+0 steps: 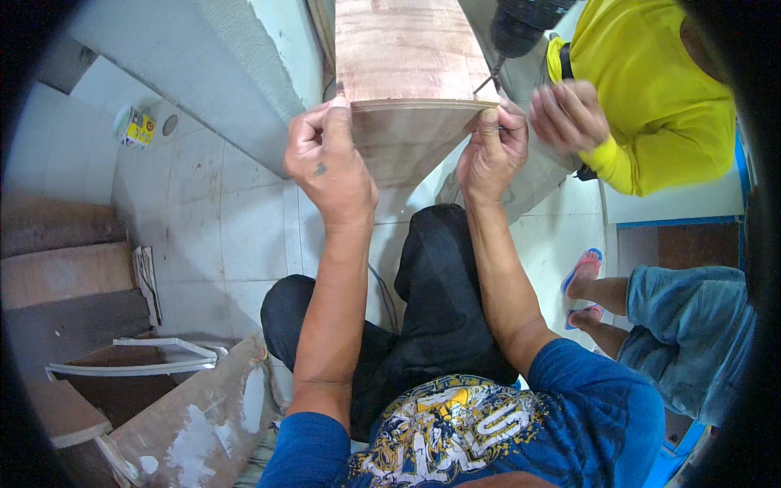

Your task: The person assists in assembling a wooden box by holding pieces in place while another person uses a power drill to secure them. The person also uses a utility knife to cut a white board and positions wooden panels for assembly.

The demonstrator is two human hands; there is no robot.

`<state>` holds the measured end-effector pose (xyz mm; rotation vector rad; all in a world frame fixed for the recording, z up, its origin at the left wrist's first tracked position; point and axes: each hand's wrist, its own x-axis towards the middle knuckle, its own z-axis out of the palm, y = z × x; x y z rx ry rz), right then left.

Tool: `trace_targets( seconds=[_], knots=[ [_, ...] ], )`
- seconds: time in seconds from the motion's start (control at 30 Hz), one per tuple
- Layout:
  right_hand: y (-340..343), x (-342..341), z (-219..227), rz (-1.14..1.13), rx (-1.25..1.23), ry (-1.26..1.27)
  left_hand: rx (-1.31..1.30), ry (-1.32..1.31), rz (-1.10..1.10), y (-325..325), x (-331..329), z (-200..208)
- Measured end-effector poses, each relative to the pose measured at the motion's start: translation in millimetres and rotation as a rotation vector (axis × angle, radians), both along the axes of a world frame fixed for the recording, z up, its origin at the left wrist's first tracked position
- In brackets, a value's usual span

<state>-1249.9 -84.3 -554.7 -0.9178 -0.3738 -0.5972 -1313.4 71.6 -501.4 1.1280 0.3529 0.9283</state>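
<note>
A plywood panel lies flat at the top middle, its near edge meeting an upright plywood board below it. My left hand is closed on the left corner of this edge, thumb on the near side. At the right corner my right hand pinches the same edge between thumb and fingers. Just beside it, a black power drill points its thin bit down at the panel's right corner. A co-worker's hand, fingers curled, hovers right of my right hand; who holds the drill is out of view.
A person in a yellow long-sleeved top is close at the right. Another person's legs in denim shorts stand behind. Wooden offcuts lie at the lower left. A tin can sits far left; a cable runs across the tiled floor.
</note>
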Motion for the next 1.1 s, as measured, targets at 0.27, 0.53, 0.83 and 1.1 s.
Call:
trace_targets(
  seconds=[0.27, 0.53, 0.83, 1.1],
  knots=[
    [-3, 4, 0, -0.107, -0.074, 0.032, -0.141, -0.091, -0.013, -7, 5, 5],
    [-4, 8, 0, -0.197, -0.182, -0.04, -0.117, -0.099, -0.012, 0, 6, 1],
    [-2, 5, 2, -0.154, -0.121, -0.008, 0.109, -0.03, 0.054, -5, 1, -9],
    [-4, 13, -5, -0.164, -0.154, -0.045, 0.122, -0.319, -0.127, 7, 7, -30]
  ],
)
